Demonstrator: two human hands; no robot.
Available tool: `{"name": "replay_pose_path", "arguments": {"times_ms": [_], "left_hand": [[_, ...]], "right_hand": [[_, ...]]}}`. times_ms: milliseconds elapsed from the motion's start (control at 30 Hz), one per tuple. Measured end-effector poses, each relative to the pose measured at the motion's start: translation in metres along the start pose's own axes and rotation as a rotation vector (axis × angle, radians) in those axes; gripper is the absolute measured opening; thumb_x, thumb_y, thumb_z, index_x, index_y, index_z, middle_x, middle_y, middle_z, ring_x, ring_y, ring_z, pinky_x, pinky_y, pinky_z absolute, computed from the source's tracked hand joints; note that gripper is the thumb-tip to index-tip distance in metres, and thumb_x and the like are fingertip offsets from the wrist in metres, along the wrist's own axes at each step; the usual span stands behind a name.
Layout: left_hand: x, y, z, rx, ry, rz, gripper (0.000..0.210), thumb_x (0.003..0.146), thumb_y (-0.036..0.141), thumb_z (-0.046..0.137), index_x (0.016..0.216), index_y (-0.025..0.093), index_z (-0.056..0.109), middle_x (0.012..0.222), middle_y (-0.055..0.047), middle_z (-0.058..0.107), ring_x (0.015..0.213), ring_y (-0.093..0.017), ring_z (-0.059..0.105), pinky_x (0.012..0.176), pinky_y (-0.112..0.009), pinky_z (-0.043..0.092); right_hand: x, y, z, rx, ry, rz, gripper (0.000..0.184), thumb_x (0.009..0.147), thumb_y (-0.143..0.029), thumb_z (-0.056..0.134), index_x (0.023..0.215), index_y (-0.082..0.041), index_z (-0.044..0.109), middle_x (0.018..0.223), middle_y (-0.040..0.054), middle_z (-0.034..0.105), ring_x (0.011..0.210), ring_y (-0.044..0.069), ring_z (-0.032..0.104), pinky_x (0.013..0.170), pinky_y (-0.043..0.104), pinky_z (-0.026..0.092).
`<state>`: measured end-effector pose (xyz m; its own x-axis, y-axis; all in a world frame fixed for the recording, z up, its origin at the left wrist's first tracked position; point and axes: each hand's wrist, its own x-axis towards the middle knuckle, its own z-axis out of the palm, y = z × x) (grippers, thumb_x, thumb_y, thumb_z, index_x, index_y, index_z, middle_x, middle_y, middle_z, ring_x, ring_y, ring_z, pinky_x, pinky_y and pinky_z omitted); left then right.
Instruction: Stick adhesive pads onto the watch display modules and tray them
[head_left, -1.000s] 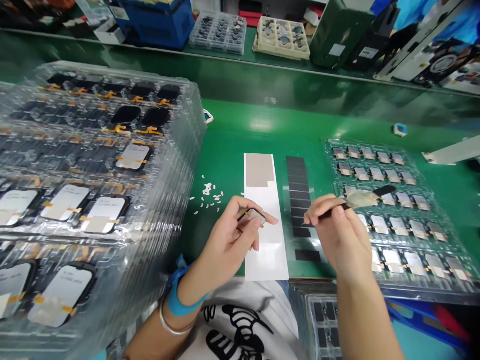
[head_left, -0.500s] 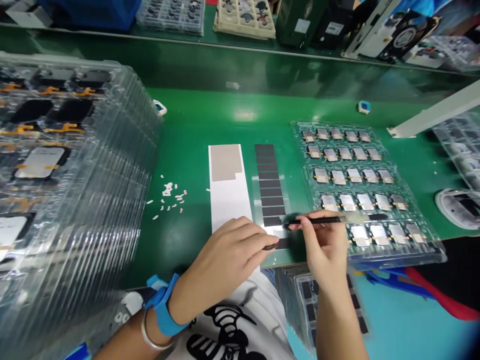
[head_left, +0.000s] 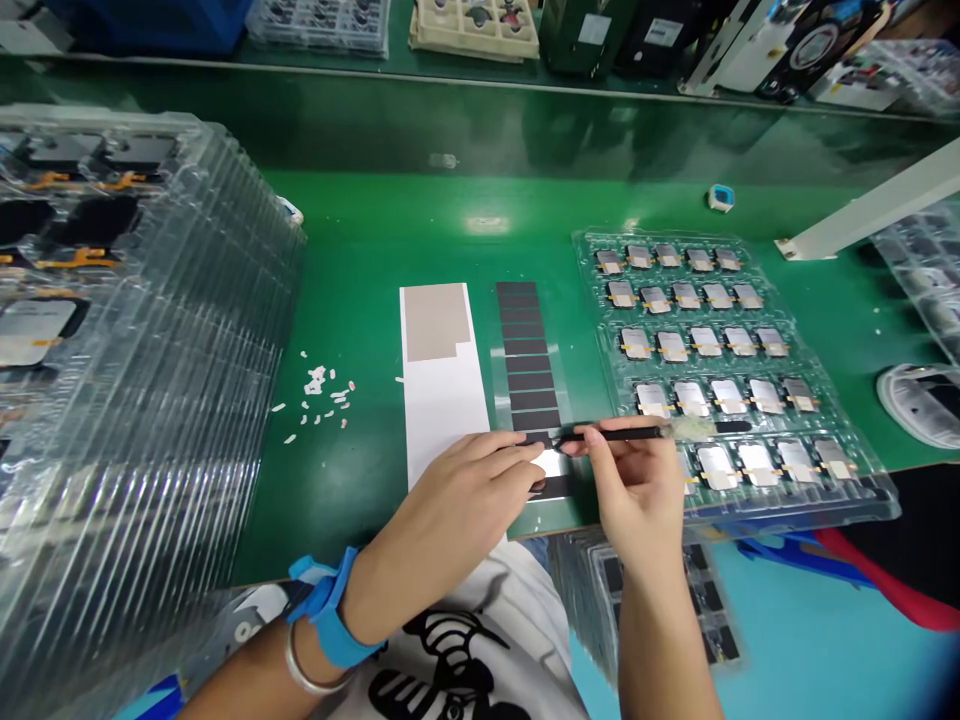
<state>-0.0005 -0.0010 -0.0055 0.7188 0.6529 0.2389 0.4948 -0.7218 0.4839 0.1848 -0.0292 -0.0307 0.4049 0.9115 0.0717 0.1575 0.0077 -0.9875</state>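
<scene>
My left hand (head_left: 465, 490), with a blue band at its wrist, lies over the lower part of a strip of dark rectangular stickers (head_left: 531, 380) on a clear backing. Its fingers are closed, with a small dark piece (head_left: 537, 487) at the thumb and fingertips. One fingertip touches a dark sticker near the tool tip. My right hand (head_left: 641, 480) grips a black pen-like tool (head_left: 626, 433) with a pale wrapped middle. Its tip meets the strip beside my left fingertips. Left of the strip lies a white sheet (head_left: 442, 405) with a beige patch on top.
At right sits a clear tray (head_left: 720, 370) holding rows of small silvery screen modules. A tall stack of clear trays (head_left: 187, 330) stands at left. Small white scraps (head_left: 316, 380) are scattered on the green table (head_left: 352, 300). A white post (head_left: 870, 215) rises at right.
My left fingers have shifted up the strip, and one now touches a sticker. The tool tip has moved slightly left, toward those fingers. The whole view has shifted a little.
</scene>
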Motion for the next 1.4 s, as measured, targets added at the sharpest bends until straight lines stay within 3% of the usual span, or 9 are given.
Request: {"name": "replay_pose_path", "arguments": {"times_ms": [233,400,467,600,733,967,1167,1400], "left_hand": [[0.001,0.002,-0.001,-0.033,-0.002,-0.020,0.021,0.101,0.013,0.049,0.105,0.012,0.070,0.119,-0.007,0.075,0.117,-0.025,0.065,0.099,-0.040,0.056],[0.003,0.000,0.001,-0.109,0.015,-0.028,0.018,0.099,0.011,0.052,0.105,0.013,0.070,0.116,-0.007,0.075,0.114,-0.025,0.064,0.100,-0.040,0.055],[0.002,-0.002,0.001,-0.188,0.080,-0.072,0.017,0.099,0.014,0.055,0.107,0.015,0.070,0.111,-0.006,0.076,0.109,-0.023,0.065,0.095,-0.038,0.055],[-0.003,-0.002,-0.006,-0.304,0.315,-0.231,0.017,0.097,0.016,0.059,0.108,0.016,0.072,0.088,-0.003,0.075,0.080,-0.016,0.066,0.074,-0.028,0.053],[-0.011,-0.003,-0.017,-0.364,0.337,-0.329,0.026,0.097,0.015,0.057,0.119,0.018,0.070,0.082,0.000,0.070,0.067,-0.011,0.062,0.065,-0.022,0.049],[-0.020,-0.008,-0.019,-0.492,0.367,-0.351,0.041,0.102,0.017,0.046,0.141,0.020,0.055,0.096,-0.005,0.067,0.076,-0.013,0.061,0.066,-0.023,0.049],[-0.023,-0.009,-0.021,-0.542,0.403,-0.341,0.045,0.104,0.025,0.041,0.148,0.018,0.048,0.086,-0.003,0.056,0.071,-0.014,0.053,0.066,-0.027,0.045],[-0.024,-0.011,-0.018,-0.610,0.407,-0.329,0.048,0.106,0.027,0.036,0.152,0.013,0.043,0.095,-0.007,0.058,0.081,-0.017,0.055,0.075,-0.031,0.047]], "right_hand": [[0.000,0.001,0.002,-0.011,0.012,-0.021,0.019,0.090,-0.031,0.072,0.098,-0.022,0.057,0.084,0.0021,0.073,0.068,0.016,0.074,0.061,0.027,0.060],[0.001,0.001,0.001,0.028,0.117,-0.068,0.019,0.089,-0.028,0.074,0.095,-0.022,0.057,0.077,0.0009,0.072,0.063,0.016,0.073,0.059,0.027,0.059],[0.001,-0.002,0.001,0.077,0.160,-0.057,0.019,0.089,-0.027,0.074,0.095,-0.021,0.057,0.077,0.0009,0.073,0.063,0.015,0.073,0.062,0.027,0.061],[-0.008,-0.023,0.013,0.222,0.235,-0.061,0.017,0.089,-0.020,0.073,0.095,-0.020,0.058,0.081,0.0009,0.073,0.071,0.016,0.075,0.067,0.028,0.064],[-0.024,-0.048,0.045,0.304,0.198,-0.196,0.016,0.092,-0.014,0.068,0.096,-0.022,0.054,0.083,-0.0008,0.068,0.077,0.018,0.076,0.067,0.032,0.068],[-0.035,-0.058,0.085,0.251,0.104,-0.372,0.021,0.093,-0.010,0.062,0.102,-0.025,0.052,0.085,0.0012,0.068,0.085,0.020,0.075,0.071,0.038,0.070],[-0.036,-0.055,0.093,0.275,0.106,-0.431,0.025,0.090,-0.004,0.061,0.103,-0.023,0.052,0.088,0.0017,0.068,0.089,0.021,0.075,0.076,0.042,0.069],[-0.036,-0.052,0.097,0.270,0.119,-0.445,0.027,0.089,-0.001,0.061,0.104,-0.022,0.053,0.092,0.0020,0.070,0.086,0.019,0.075,0.080,0.040,0.069]]}}
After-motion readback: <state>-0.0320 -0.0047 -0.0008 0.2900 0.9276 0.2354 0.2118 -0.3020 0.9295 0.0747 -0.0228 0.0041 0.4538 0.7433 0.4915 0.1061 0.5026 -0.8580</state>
